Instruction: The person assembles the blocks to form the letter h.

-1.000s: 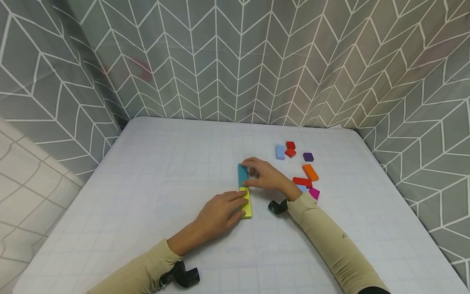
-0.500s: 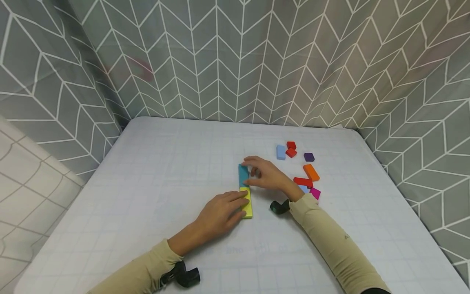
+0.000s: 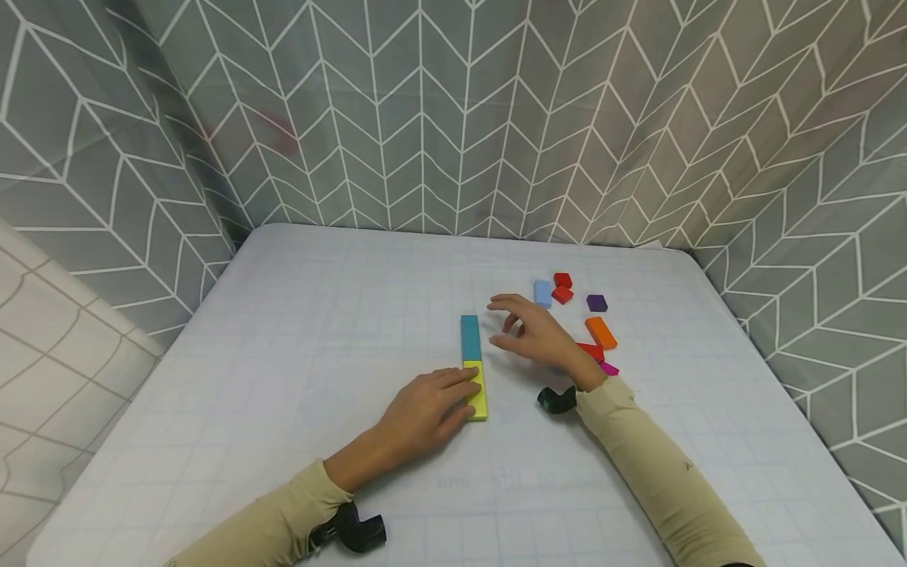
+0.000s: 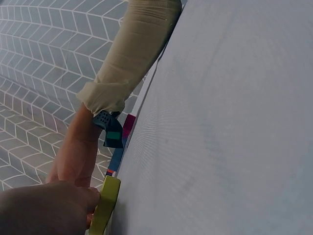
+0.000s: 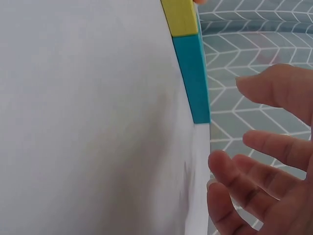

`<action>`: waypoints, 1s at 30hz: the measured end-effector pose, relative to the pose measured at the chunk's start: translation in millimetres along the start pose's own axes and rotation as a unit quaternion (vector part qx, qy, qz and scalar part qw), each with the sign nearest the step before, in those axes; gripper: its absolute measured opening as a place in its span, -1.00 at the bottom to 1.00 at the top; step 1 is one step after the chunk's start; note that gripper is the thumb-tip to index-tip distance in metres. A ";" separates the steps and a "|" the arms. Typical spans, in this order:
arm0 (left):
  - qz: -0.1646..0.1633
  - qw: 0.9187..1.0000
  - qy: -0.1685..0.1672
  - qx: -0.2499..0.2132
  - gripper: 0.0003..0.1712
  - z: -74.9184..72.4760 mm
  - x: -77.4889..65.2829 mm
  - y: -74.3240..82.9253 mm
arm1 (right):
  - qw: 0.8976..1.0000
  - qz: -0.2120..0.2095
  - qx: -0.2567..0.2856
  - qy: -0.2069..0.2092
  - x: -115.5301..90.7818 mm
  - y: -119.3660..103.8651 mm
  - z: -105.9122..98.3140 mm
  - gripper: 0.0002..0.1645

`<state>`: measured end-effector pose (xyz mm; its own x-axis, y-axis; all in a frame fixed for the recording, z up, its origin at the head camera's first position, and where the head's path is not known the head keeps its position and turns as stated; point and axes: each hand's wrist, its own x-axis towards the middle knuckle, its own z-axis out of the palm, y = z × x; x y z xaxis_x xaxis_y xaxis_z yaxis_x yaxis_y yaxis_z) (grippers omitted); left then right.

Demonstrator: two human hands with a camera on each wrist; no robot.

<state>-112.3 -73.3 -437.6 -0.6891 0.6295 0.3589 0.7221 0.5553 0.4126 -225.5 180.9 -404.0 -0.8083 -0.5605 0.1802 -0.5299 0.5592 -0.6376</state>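
A yellow block (image 3: pixel 478 402) and a teal block (image 3: pixel 471 338) lie end to end in a line on the white table. My left hand (image 3: pixel 425 405) rests on the yellow block, its fingers laid across the top. In the left wrist view, the yellow block (image 4: pixel 106 203) shows beside that hand. My right hand (image 3: pixel 534 335) is just right of the teal block, apart from it, with its fingers spread and nothing between them. The right wrist view shows a gap between the teal block (image 5: pixel 193 78) and the loosely bent fingers (image 5: pixel 276 142).
Loose blocks lie to the right: light blue (image 3: pixel 542 294), two red ones (image 3: pixel 563 280), purple (image 3: pixel 597 303) and orange (image 3: pixel 601 332). A longer red block (image 3: pixel 591 352) and a magenta one (image 3: pixel 608 368) are partly behind my right wrist. A patterned curtain (image 3: pixel 453 118) rises behind the table.
My right hand has let go of the teal block and drawn away to the right. The teal block stays against the yellow one, and my left hand has kept its place.
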 end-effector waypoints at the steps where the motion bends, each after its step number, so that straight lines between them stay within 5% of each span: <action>1: 0.000 1.000 0.001 -0.001 -0.63 -0.1 0.0 0.1 | 1.000 0.003 -0.002 0.004 -1.3 0.9 -1.8 -0.33; 17: 0.000 1.000 0.003 -0.001 -0.63 1.1 0.1 -0.5 | 0.996 0.015 -0.041 0.082 -10.3 24.9 -30.0 -0.43; 30: -0.007 1.000 0.000 0.002 -0.62 1.8 -0.7 -0.4 | 0.991 0.092 -0.050 0.087 -8.1 51.6 -53.6 -0.44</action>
<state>-112.0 -73.0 -439.5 -0.6991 0.6213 0.3539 0.7128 0.5667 0.4133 -260.0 247.1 -398.2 -0.9206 -0.3352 0.2002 -0.3860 0.7046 -0.5954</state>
